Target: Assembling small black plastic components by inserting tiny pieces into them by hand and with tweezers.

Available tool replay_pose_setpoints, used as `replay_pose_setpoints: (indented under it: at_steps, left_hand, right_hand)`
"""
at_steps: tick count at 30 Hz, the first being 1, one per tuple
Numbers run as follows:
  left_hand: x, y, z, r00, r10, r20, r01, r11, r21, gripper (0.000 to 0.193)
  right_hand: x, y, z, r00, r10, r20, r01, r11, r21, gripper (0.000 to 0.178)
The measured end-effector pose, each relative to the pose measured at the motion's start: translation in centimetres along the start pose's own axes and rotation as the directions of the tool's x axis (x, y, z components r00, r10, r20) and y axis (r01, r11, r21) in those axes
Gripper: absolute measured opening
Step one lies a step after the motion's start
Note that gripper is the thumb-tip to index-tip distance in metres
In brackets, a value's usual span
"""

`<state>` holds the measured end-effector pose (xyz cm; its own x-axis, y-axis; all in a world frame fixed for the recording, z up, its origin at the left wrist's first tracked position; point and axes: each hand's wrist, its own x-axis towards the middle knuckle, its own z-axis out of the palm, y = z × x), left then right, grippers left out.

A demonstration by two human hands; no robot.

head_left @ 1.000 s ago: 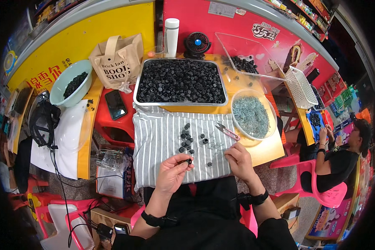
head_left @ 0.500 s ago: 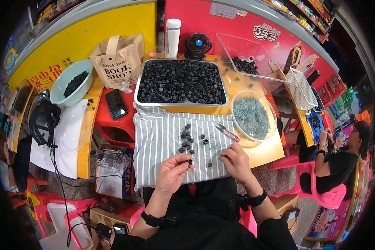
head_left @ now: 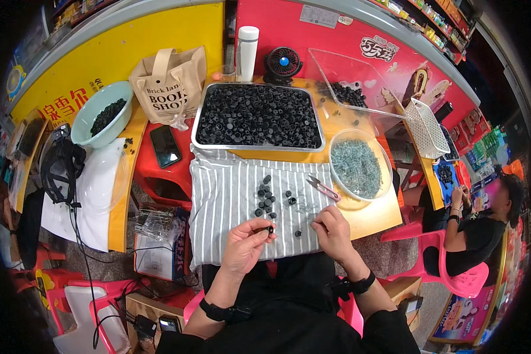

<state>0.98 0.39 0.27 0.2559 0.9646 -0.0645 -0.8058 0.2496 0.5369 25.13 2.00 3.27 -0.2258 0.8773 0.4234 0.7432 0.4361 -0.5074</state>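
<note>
My left hand [head_left: 241,251] pinches a small round black cap [head_left: 271,229] between thumb and fingertips, just over the striped cloth [head_left: 215,218]. To its right, my right hand [head_left: 334,233] is closed with its fingers drawn together low over the cloth; whatever is in them is hidden. One loose black cap [head_left: 298,233] lies between the hands. Beyond the left hand is a loose cluster of black caps [head_left: 268,202]. Thread snips [head_left: 324,189] with pinkish handles rest on the cloth beyond the right hand, beside a few faint clear bits [head_left: 304,205].
A metal tray [head_left: 259,147] heaped with black caps stands behind the cloth. Right of it is a clear round tub [head_left: 360,199] of thin translucent pieces. A tote bag [head_left: 165,76], white bottle [head_left: 247,53], small fan [head_left: 282,64] and phone [head_left: 166,146] surround it. At right sits another person [head_left: 475,236].
The view has shifted very slightly. Both hands keep nearly the same places, the left still pinching its cap; nothing on the cloth has visibly moved.
</note>
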Motion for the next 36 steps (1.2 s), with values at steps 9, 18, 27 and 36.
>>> replay_pose_setpoints:
  at_steps: [9, 18, 27, 36]
  left_hand:
    - [0.1, 0.0, 0.1, 1.0, 0.004, 0.014, -0.004, 1.0, -0.004, 0.021]
    - [0.0, -0.1, 0.1, 1.0, 0.002, 0.002, -0.002, 1.0, 0.023, 0.022]
    - [-0.1, 0.0, -0.1, 1.0, -0.011, -0.016, 0.011, 1.0, 0.013, 0.022]
    - [0.0, -0.1, -0.2, 1.0, -0.001, 0.013, 0.0, 1.0, 0.01, 0.023]
  right_hand:
    - [0.7, 0.1, -0.7, 0.98, 0.186, 0.065, -0.194, 0.969, 0.154, 0.009]
    - [1.4, 1.1, -0.7, 0.98, 0.191, 0.053, -0.193, 0.981, 0.031, 0.007]
    - [1.1, 0.8, -0.9, 0.976, 0.189, 0.106, -0.198, 0.976, 0.09, 0.007]
    - [-0.5, -2.7, 0.4, 0.958, 0.231, 0.172, -0.282, 0.868, 0.408, 0.006]
